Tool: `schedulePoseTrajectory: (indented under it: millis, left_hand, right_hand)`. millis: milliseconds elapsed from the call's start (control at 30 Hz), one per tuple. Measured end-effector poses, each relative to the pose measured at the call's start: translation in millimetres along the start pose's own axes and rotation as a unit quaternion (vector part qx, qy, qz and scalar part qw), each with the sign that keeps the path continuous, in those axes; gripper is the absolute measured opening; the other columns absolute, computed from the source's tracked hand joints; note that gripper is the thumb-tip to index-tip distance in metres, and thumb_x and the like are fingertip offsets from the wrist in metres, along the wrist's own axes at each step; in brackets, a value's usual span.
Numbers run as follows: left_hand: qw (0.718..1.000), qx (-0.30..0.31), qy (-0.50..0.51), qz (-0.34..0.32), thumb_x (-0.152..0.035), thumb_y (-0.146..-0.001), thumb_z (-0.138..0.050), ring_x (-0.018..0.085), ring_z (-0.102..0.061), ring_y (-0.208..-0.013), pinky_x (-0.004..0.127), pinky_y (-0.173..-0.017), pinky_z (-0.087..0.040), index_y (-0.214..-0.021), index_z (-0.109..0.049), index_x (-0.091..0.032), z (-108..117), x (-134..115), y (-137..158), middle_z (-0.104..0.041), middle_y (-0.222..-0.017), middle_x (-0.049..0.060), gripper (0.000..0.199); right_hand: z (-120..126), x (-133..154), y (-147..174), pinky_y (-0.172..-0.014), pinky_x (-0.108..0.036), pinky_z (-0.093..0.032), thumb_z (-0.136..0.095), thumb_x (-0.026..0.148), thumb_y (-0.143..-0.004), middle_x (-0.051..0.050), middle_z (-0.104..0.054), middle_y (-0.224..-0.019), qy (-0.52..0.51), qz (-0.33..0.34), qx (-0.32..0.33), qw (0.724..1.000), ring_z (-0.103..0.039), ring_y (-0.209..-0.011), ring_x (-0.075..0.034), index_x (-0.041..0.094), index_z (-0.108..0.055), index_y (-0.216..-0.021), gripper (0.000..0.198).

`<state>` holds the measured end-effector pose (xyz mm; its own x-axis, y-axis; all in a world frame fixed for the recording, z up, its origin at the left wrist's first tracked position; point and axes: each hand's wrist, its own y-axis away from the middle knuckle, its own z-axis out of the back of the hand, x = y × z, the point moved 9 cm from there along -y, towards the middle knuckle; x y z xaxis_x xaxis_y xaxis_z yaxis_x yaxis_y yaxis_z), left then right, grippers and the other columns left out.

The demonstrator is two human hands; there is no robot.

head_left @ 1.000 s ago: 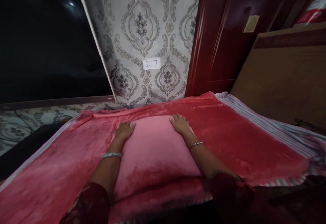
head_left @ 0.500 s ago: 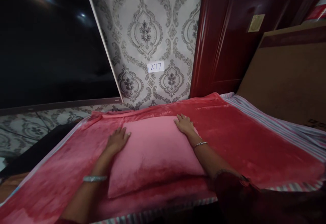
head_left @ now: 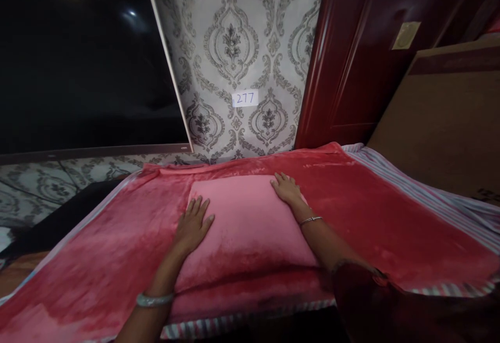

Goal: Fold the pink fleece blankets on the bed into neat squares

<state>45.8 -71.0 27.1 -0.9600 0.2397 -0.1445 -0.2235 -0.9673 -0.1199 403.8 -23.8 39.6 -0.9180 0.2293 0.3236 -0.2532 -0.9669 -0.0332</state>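
A pink plush square (head_left: 250, 218), perhaps a cushion or folded cloth, lies flat on a red plush blanket (head_left: 375, 218). Its near part looks darker red, where the pile is brushed differently. My left hand (head_left: 194, 223) rests on its left edge with fingers spread. Flat on the far right corner lies my right hand (head_left: 287, 188), fingers stretched out. Neither hand grips anything. A pale bangle circles my left wrist and a thin bracelet my right.
Striped cloth (head_left: 414, 181) shows under the blanket's edges. A large dark screen (head_left: 89, 62) stands at the back left, before patterned wallpaper with a paper label (head_left: 245, 98) reading 277. On the right are a dark red door frame (head_left: 320, 83) and a big cardboard box (head_left: 441, 119).
My left hand has slid a little right, further onto the pink square, and its fingers have spread more. The right hand stays at the far right corner. The view has shifted slightly.
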Motion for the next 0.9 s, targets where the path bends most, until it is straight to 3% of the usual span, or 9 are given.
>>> schedulePoseTrajectory:
  millis: [167,333,400,667,900]
  left_hand:
    - [1.0,-0.027,0.012,-0.007,-0.05,-0.102,-0.034,0.032,-0.019,-0.156,0.054,-0.12,-0.032,-0.156,-0.039,-0.02,2.8,-1.8,2.0,-0.026,-0.168,0.012,0.062]
    - [0.999,-0.042,0.016,-0.011,-0.048,-0.102,-0.037,0.032,-0.021,-0.155,0.056,-0.118,-0.034,-0.156,-0.04,-0.021,3.0,0.1,1.6,-0.028,-0.167,0.012,0.06]
    - [0.999,-0.044,0.016,-0.014,-0.047,-0.102,-0.037,0.032,-0.021,-0.155,0.057,-0.118,-0.035,-0.156,-0.04,-0.021,2.9,0.7,1.0,-0.028,-0.167,0.012,0.06]
    - [0.998,-0.051,0.019,-0.018,-0.047,-0.101,-0.039,0.032,-0.023,-0.155,0.056,-0.118,-0.035,-0.154,-0.043,-0.019,6.2,-1.1,0.1,-0.031,-0.165,0.014,0.06]
    - [0.999,0.018,-0.022,0.028,-0.043,-0.102,-0.038,0.033,-0.021,-0.155,0.064,-0.121,-0.024,-0.155,-0.041,-0.018,26.1,-15.6,9.4,-0.028,-0.166,0.015,0.059]
  right_hand:
    - [18.3,16.7,19.3,-0.12,-0.06,-0.022,-0.028,0.045,-0.106,-0.011,-0.019,-0.169,0.024,0.013,-0.002,1.0,-0.013,-0.155,-0.036,0.021,-0.03,-0.161,0.06]
    - [10.4,51.5,81.0,-0.122,-0.059,-0.016,-0.033,0.048,-0.106,-0.007,-0.018,-0.169,0.062,0.178,0.02,0.982,-0.013,-0.156,-0.033,0.03,-0.034,-0.16,0.057]
    - [1.0,51.6,102.4,-0.122,-0.06,-0.015,-0.033,0.05,-0.106,-0.007,-0.019,-0.169,0.059,0.208,0.022,0.976,-0.014,-0.156,-0.032,0.031,-0.034,-0.16,0.058]
    - [-8.1,42.7,114.2,-0.123,-0.057,-0.015,-0.035,0.047,-0.106,-0.007,-0.022,-0.168,0.047,0.198,0.001,0.979,-0.017,-0.156,-0.031,0.027,-0.034,-0.16,0.057]
    - [-5.0,42.8,116.1,-0.123,-0.056,-0.015,-0.035,0.047,-0.107,-0.008,-0.023,-0.168,0.032,0.197,-0.007,0.98,-0.018,-0.155,-0.031,0.027,-0.036,-0.159,0.056]
